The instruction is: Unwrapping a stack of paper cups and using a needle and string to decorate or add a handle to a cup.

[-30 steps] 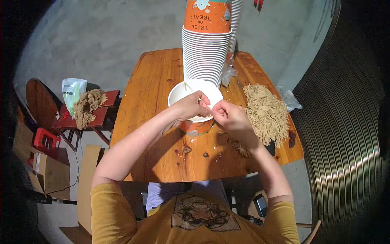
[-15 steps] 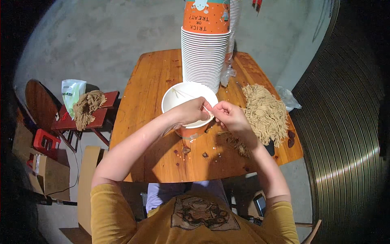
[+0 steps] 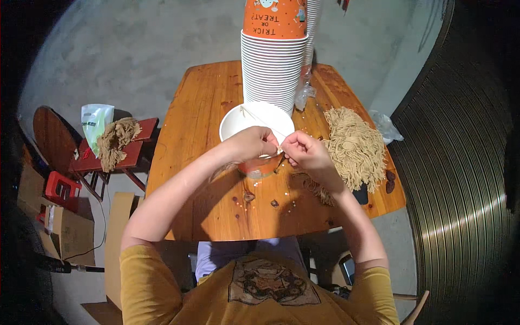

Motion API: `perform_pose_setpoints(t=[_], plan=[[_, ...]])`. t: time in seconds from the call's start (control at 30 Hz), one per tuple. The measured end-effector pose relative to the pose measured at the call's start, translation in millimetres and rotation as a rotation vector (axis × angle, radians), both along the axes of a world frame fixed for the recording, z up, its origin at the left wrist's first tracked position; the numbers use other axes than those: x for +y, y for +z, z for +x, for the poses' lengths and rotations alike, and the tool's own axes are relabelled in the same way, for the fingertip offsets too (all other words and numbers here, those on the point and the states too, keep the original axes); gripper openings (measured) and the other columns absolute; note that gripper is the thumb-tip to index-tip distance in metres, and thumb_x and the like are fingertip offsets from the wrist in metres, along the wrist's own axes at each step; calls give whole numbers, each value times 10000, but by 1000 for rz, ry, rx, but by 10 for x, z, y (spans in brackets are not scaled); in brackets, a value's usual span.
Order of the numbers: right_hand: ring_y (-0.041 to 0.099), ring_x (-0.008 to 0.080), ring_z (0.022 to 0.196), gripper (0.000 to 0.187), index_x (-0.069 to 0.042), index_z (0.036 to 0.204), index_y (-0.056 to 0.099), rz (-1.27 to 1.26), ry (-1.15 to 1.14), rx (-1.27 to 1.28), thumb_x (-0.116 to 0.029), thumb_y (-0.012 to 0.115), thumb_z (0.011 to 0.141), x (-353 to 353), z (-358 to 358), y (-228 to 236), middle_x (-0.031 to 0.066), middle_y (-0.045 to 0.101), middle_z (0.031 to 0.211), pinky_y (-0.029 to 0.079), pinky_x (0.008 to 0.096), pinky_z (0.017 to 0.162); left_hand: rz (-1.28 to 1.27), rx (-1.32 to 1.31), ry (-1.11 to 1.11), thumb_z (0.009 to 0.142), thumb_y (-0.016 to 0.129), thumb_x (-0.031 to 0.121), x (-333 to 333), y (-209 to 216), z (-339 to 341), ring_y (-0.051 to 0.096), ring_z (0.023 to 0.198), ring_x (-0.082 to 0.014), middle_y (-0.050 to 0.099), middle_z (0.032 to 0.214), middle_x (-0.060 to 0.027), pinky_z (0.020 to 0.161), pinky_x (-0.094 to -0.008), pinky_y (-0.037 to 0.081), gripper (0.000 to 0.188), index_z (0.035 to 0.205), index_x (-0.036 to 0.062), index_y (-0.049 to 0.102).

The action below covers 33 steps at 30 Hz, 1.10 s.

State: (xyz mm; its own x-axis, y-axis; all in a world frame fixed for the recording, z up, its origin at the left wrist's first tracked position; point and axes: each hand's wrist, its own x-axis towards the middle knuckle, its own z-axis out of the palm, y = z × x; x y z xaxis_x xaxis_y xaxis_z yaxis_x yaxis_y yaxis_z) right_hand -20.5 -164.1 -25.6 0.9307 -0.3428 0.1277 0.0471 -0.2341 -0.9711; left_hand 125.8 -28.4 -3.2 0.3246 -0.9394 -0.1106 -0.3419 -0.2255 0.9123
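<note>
An orange paper bucket with a white inside stands on the wooden table in front of me. A thin beige cord runs from its far rim across the opening to my fingers. At the near rim, my left hand is closed, thumb and fingers pinching by the cord's end. Close against it, my right hand pinches the cord at the right of the rim. The fingers hide the exact spot where the cord meets the rim.
Behind the bucket rises a tall stack of nested paper buckets, with another stack behind. A heap of beige cords lies on the table at right. More cords and a plastic bag rest on a red bench at left.
The bucket has shifted slightly right and away from me. Both hands stay at its near rim, fingertips a little closer together. The cord now reaches my right fingers.
</note>
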Motion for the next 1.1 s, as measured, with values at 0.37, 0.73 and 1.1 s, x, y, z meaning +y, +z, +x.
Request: perform_pose_setpoints(t=[0.37, 0.73, 1.1], plan=[[545, 71, 746, 145, -37, 942, 536, 126, 86, 3, -182, 527, 932, 35, -39, 13, 6, 577, 809, 457, 219, 690, -125, -42, -18, 830, 583, 47, -37, -46, -96, 429, 676, -47, 472, 743, 35, 607, -197, 368, 72, 853, 50, 515], [556, 86, 770, 121, -39, 947, 519, 57, 70, -91, -150, 473, 950, 29, -51, -67, 29, 588, 840, 467, 234, 711, -189, -392, 123, 887, 534, 142, 4, -6, -226, 575, 700, -261, 597, 755, -157, 663, -362, 455, 154, 865, -10, 533], [571, 95, 751, 120, -30, 959, 528, 17, 20, -149, -138, 476, 948, 37, -47, -136, 44, 605, 831, 479, 234, 702, -256, -362, 162, 875, 542, 106, 46, 18, -289, 572, 708, -312, 589, 752, -180, 646, -389, 446, 133, 835, -20, 529]])
